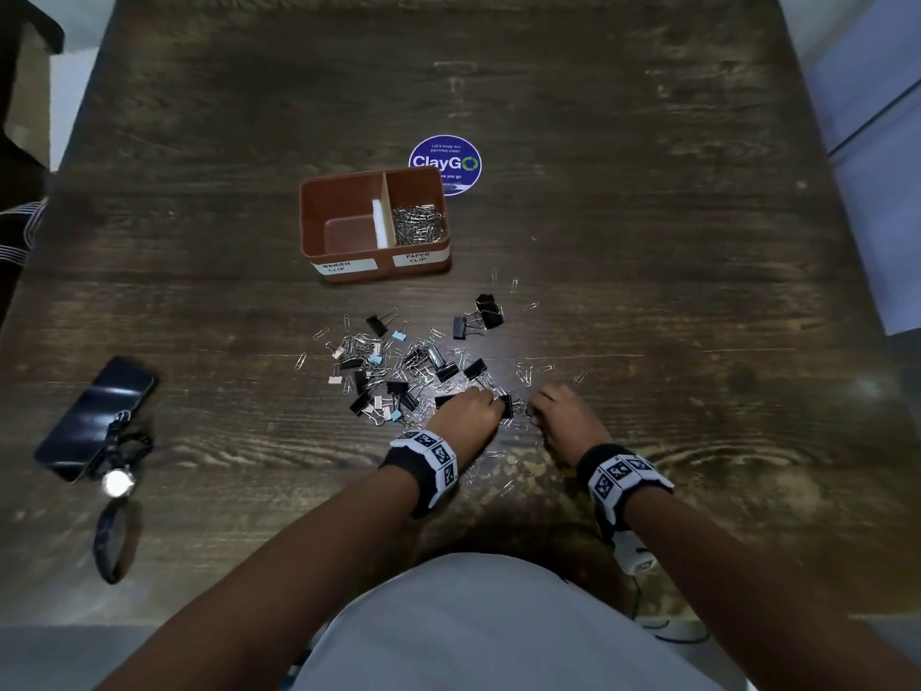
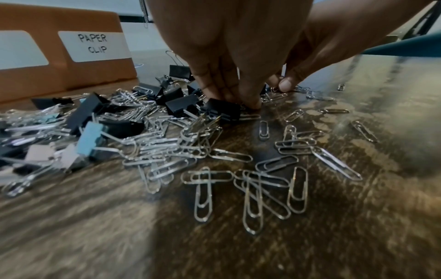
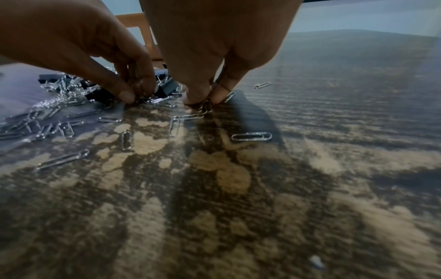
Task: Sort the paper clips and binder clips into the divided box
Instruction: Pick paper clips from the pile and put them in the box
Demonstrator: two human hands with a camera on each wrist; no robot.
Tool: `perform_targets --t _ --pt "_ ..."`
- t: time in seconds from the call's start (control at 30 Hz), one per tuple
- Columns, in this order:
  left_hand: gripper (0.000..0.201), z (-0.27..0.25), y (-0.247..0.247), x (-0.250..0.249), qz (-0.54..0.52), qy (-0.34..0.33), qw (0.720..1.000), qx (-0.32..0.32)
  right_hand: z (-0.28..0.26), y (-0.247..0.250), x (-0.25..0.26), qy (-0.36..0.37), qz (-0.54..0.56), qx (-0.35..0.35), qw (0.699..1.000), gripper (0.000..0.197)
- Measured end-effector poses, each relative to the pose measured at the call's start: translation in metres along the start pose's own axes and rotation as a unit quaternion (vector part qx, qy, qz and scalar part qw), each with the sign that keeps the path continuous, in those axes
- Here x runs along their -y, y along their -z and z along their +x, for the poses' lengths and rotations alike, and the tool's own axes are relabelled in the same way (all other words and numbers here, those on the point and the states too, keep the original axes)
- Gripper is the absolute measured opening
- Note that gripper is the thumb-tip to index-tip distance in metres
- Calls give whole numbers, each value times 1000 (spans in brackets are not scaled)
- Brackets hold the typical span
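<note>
The brown divided box stands mid-table; its "PAPER CLIP" side holds several silver clips, and its "BINDER CLIP" side is bare. A mixed pile of paper clips and binder clips lies in front of it. At the pile's near right edge, my left hand pinches paper clips beside a black binder clip. Right next to it, my right hand pinches paper clips against the table. Loose paper clips lie scattered nearer me.
A dark phone with a lanyard and shiny badge lies at the left. A round blue sticker sits behind the box. A few black binder clips lie apart from the pile, on the worn wooden table.
</note>
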State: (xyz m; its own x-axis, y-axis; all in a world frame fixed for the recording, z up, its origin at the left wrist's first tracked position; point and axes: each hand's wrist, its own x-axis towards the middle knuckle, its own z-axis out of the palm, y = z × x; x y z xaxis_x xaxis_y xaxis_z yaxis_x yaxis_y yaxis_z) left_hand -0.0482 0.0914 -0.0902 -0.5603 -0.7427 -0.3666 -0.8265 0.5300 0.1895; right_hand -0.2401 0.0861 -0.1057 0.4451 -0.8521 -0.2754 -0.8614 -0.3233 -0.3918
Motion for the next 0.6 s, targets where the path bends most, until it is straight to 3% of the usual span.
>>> perform_targets --t 0.13,0.33,0.43,0.53,0.6 --pt "25 3 2 -4 57 -27 997 38 3 3 7 -13 -37 61 997 29" --pt "20 8 9 1 69 -90 991 69 5 7 -1 -5 -22 85 996 33" --pt "19 8 24 18 -47 -81 995 21 14 18 -8 -34 62 53 996 15" --pt "17 12 56 46 -198 -12 979 -40 40 48 -7 -90 150 -11 985 11" --pt "20 20 87 72 -239 47 967 -80 68 77 3 -99 203 -58 972 10"
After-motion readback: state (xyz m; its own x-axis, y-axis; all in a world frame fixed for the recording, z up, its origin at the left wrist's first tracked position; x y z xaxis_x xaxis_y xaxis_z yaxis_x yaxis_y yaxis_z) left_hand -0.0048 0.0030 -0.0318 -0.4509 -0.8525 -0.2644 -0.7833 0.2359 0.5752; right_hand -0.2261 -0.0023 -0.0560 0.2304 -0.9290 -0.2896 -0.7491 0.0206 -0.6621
